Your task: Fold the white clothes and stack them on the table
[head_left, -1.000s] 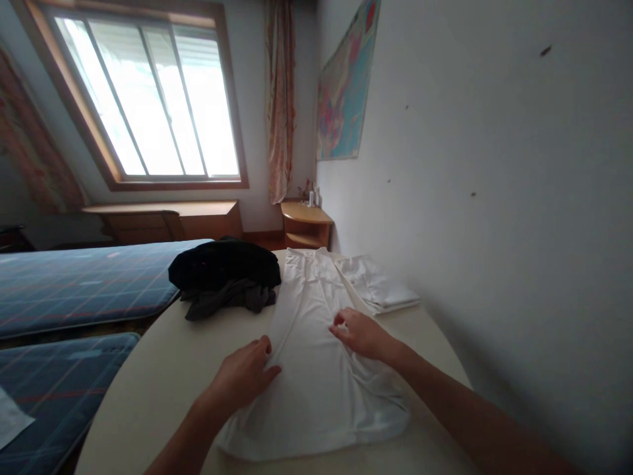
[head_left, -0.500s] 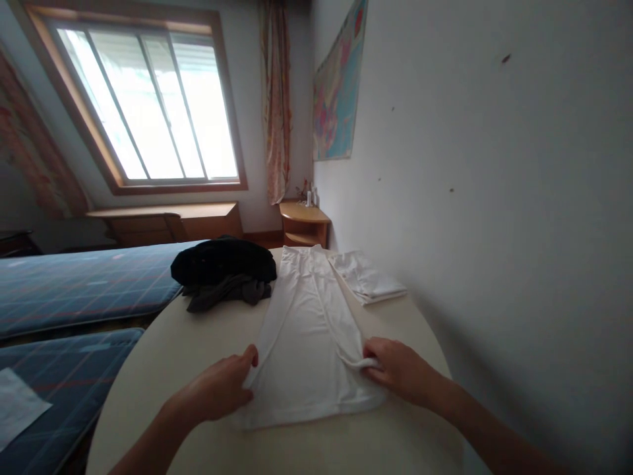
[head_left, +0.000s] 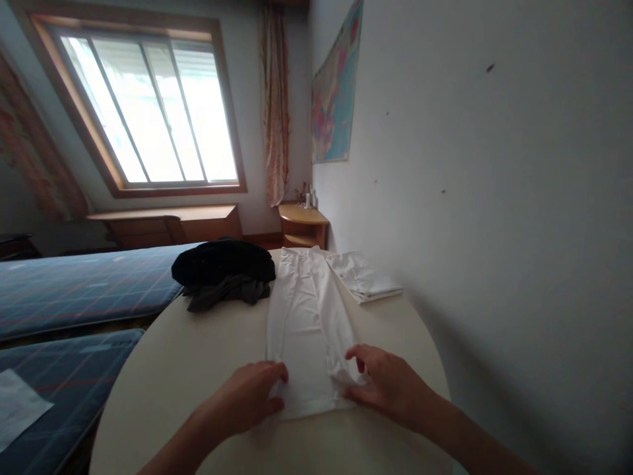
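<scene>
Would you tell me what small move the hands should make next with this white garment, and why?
Probably lift the near hem and carry it toward the far end. The white garment lies in a long narrow strip on the table, its sides turned in; the left hand sits at the near left corner and the right hand pinches the bunched right corner.

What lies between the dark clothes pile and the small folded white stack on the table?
The far end of the long white garment, in the head view.
</scene>
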A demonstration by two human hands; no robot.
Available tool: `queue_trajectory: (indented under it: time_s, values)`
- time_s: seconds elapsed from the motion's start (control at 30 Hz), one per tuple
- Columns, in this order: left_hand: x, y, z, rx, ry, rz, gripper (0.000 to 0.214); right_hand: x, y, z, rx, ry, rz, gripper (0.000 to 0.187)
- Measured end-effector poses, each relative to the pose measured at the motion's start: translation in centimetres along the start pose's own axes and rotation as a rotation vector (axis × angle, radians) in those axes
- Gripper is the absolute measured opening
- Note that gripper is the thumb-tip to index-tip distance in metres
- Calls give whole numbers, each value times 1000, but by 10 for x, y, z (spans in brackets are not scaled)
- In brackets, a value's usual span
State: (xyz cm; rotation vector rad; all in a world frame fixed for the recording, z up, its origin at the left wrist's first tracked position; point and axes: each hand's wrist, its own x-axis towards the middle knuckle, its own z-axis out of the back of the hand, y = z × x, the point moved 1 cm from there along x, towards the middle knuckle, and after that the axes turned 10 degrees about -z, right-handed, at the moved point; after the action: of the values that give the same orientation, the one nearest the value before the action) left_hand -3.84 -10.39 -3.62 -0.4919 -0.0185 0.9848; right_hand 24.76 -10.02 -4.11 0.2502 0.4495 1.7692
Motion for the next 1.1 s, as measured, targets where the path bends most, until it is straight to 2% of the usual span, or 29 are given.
queue_trajectory:
  time_s: [0.07, 0.17, 0.27, 0.4, 0.5, 0.6, 0.7, 0.77, 0.9, 0.93, 1.0, 1.1]
  values:
    - [-2, 1, -4, 11, 9, 23, 45, 0, -7, -1, -102, 39, 19, 45]
    - [-8, 8, -8, -34, -25, 22, 49, -3, -14, -2, -141, 60, 32, 25]
    - [-14, 24, -5, -100, -100, 8, 46, -6, -19, 0, -46, 24, 19, 9]
    - [-30, 53, 6, -179, -211, 82, 40, -9, -27, 11, 81, -38, -100, 21]
    - [-48, 70, 10, -294, -173, 194, 48, -14, -34, 20, 94, -76, -193, 13]
    - [-62, 76, 8, -353, -144, 228, 55, -22, -36, 22, 28, -41, -198, 9]
    - [-66, 71, 1, -329, -146, 219, 54, -29, -34, 16, -41, 27, -169, 10]
    - [-62, 63, -5, -254, -191, 172, 50, -32, -31, 8, -75, 24, -115, 9]
    - [-47, 41, -12, -106, -225, 123, 41, -35, -20, -11, -127, -85, 102, 48]
    - [-42, 35, -12, -72, -214, 135, 38, -35, -17, -15, -145, -119, 144, 52]
    - [-34, 23, -10, -10, -194, 160, 34, -33, -13, -19, -184, -188, 178, 45]
    - [-25, 6, -5, 20, -194, 157, 31, -29, -10, -18, -156, -253, 154, 25]
